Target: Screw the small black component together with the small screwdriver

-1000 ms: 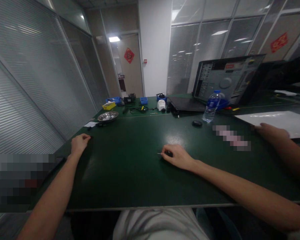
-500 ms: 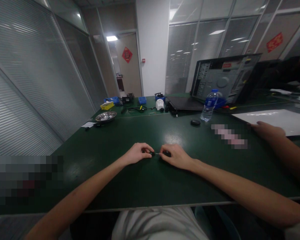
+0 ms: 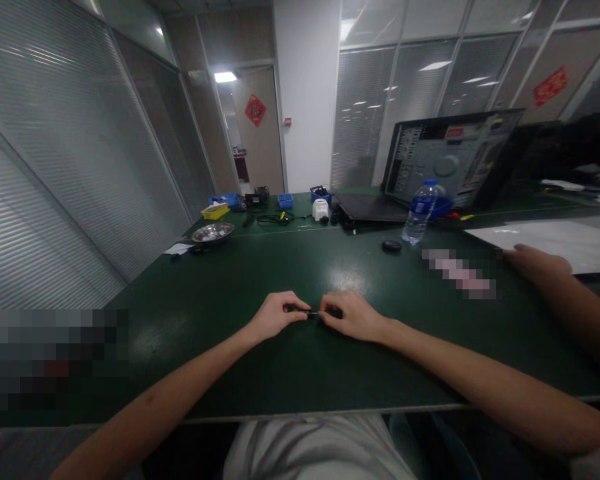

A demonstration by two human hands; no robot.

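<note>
Hands joined over a small dark part at the near middle of the green worktop (image 3: 220, 293).

Left hand (image 3: 275, 315) and right hand (image 3: 353, 315) are closed fingertip to fingertip on the small dark part (image 3: 313, 313), which is pinched between them just above the worktop. Well beyond the part stand a water bottle (image 3: 419, 213) and a black cap (image 3: 391, 246); a co-worker's hand (image 3: 535, 263) is rested far right of it.

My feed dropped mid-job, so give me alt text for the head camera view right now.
Both hands meet at the middle of a dark green table, left hand and right hand pinching a small dark part between their fingertips. Another person's hand rests at right near a water bottle and an open computer case.
</note>
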